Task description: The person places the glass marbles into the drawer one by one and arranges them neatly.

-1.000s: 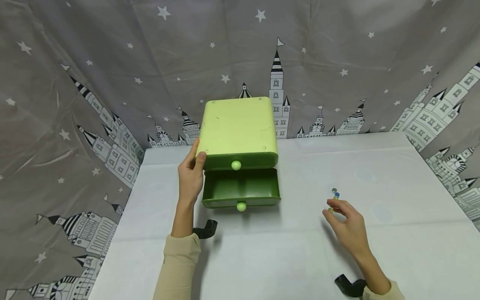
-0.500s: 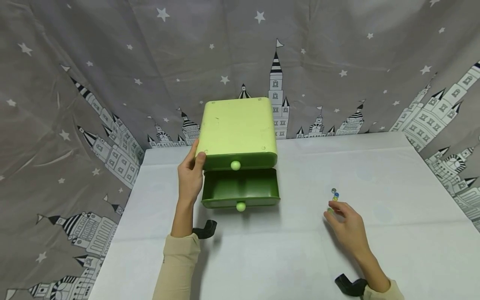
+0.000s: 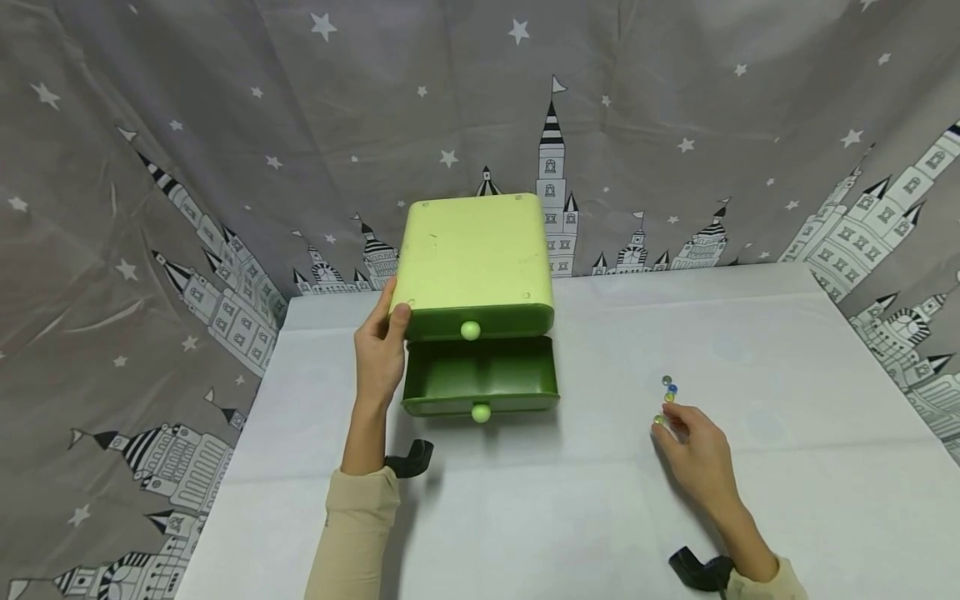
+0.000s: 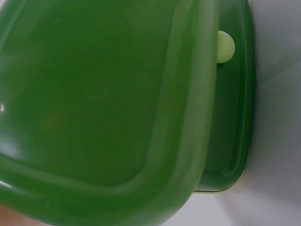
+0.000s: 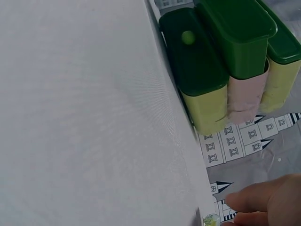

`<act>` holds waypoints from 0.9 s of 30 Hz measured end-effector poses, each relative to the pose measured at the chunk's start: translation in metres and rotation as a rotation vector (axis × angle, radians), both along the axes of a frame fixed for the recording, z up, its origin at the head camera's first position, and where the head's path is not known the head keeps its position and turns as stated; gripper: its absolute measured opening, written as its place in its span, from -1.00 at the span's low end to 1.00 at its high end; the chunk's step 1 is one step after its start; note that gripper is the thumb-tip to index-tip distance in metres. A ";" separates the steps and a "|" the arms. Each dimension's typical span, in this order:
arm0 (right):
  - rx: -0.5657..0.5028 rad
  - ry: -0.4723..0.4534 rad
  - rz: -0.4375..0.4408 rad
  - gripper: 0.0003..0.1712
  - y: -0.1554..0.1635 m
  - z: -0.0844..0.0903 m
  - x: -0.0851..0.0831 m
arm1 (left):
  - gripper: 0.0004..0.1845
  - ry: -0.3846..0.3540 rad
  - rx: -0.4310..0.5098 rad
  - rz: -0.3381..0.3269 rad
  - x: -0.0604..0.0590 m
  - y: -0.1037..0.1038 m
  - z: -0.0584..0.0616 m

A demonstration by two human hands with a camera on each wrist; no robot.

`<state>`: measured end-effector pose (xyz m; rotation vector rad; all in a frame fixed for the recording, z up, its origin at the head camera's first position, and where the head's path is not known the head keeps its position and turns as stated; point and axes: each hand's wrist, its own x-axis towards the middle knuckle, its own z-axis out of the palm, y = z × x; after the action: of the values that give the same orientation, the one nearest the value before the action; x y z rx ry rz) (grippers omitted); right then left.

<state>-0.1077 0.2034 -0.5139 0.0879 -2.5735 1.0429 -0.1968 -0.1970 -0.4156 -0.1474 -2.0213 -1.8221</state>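
My left hand (image 3: 380, 354) holds the left side of a small drawer cabinet (image 3: 474, 254) in the head view, thumb at the front corner. Its green middle drawer (image 3: 480, 406) is pulled out, with nothing visible inside. At the right, my right hand (image 3: 697, 454) hovers low over the table, thumb and index finger apart around a yellow-green marble (image 3: 658, 420). That marble also shows in the right wrist view (image 5: 211, 220), a little apart from a finger (image 5: 251, 197). Just beyond lie a yellow marble (image 3: 670, 397), a blue marble (image 3: 672, 389) and a clear greyish marble (image 3: 667, 380).
A white cloth covers the table (image 3: 585, 500). Behind it hangs a grey curtain (image 3: 480, 100) printed with castles and stars. In the right wrist view, the cabinet's lowest drawer (image 5: 193, 61) is pushed in beneath the pulled-out one (image 5: 240, 23). Each wrist wears a black mount (image 3: 701, 572).
My right hand has shifted slightly right, and its thumb and index finger have come closer together near the yellow-green marble. The marbles, the cabinet and my left hand stay in place.
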 end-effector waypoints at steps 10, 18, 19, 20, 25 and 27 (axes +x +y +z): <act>0.053 -0.015 -0.040 -0.71 0.001 -0.004 -0.003 | -0.45 0.024 -0.006 0.008 0.001 0.001 -0.002; 0.054 -0.015 -0.036 -0.71 -0.001 -0.007 -0.005 | -0.49 0.007 0.009 0.005 0.001 0.001 -0.001; 0.055 -0.018 -0.037 -0.70 -0.001 -0.007 -0.005 | -0.49 0.006 0.012 0.003 0.001 0.001 0.000; 0.054 -0.021 -0.038 -0.70 -0.001 -0.007 -0.005 | -0.49 0.001 0.011 0.000 0.001 0.002 0.002; 0.063 -0.026 -0.037 -0.72 0.001 -0.008 -0.006 | -0.47 -0.018 0.002 -0.001 0.012 0.009 0.019; 0.067 -0.026 -0.032 -0.73 0.002 -0.009 -0.007 | -0.46 -0.021 -0.004 0.003 0.016 0.012 0.025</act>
<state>-0.1144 0.2051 -0.5232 0.0500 -2.6245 0.9520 -0.1807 -0.1847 -0.3910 -0.1269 -2.0382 -1.8257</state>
